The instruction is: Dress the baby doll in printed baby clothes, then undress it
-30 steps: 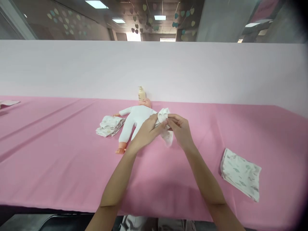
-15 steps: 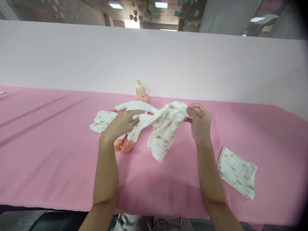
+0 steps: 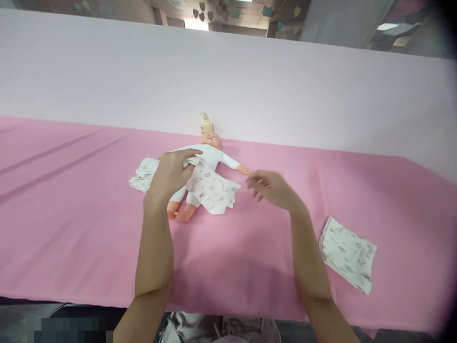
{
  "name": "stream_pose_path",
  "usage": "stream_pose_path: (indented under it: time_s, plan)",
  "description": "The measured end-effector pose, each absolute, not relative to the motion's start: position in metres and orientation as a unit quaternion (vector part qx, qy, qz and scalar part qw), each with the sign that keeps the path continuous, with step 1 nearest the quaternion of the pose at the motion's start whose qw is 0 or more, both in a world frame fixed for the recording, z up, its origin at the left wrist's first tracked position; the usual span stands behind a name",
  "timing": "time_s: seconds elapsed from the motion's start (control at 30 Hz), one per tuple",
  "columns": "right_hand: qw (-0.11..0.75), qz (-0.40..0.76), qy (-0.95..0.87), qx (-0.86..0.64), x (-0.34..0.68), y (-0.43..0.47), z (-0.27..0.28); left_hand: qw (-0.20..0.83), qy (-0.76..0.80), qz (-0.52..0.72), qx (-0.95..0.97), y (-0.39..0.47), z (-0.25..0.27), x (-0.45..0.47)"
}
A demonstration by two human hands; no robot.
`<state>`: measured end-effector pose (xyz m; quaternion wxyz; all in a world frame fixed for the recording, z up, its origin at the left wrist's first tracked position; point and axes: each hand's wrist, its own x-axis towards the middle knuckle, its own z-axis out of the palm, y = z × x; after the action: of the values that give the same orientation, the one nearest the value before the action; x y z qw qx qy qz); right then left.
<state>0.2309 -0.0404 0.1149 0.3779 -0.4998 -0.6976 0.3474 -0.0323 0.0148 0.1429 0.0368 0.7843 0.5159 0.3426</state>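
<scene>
OK, your left hand [image 3: 171, 174] pinches the printed cloth [image 3: 214, 190] at its upper edge. Cloth spreads across the doll's [image 3: 210, 155] middle and one leg; can't tell how much rests on it. Your right hand [image 3: 273, 189] has fingers loosely spread, near the doll's arm. Doll's on the pink cover [image 3: 232, 262], pump bottle [image 3: 206, 126] by its head. Folded cloth [image 3: 348, 255] well apart, to your right.

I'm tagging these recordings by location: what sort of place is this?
Probably a childcare practice or training room, though that is a guess. A baby doll lies on a pink-covered table, with a pump bottle near its head and a folded patterned cloth at the right.
</scene>
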Motion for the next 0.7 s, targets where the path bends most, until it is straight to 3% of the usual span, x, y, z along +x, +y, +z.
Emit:
stream_pose_path:
  time_s: [0.1,0.17,0.3,0.43,0.57,0.7]
  plan:
    - [0.086,0.395,-0.768,-0.497,0.191,-0.029,0.082,0.052,0.522,0.362,0.771,0.011,0.146,-0.029]
    - [-0.031,0.382,-0.760,-0.526,0.167,-0.017,0.056,0.066,0.525,0.378,0.760,0.008,0.147,-0.028]
    - [0.080,0.221,-0.772,-0.591,0.143,0.010,0.014,0.083,0.522,0.400,0.749,0.004,0.150,-0.028]
    - [0.113,0.143,-0.765,-0.618,0.141,0.020,-0.005,0.087,0.525,0.407,0.742,0.001,0.151,-0.028]
    - [0.142,0.107,-0.749,-0.638,0.138,0.019,-0.013,0.092,0.516,0.379,0.763,-0.005,0.154,-0.026]
    - [0.210,0.151,-0.727,-0.637,0.142,0.022,0.000,0.097,0.504,0.340,0.788,-0.010,0.156,-0.027]
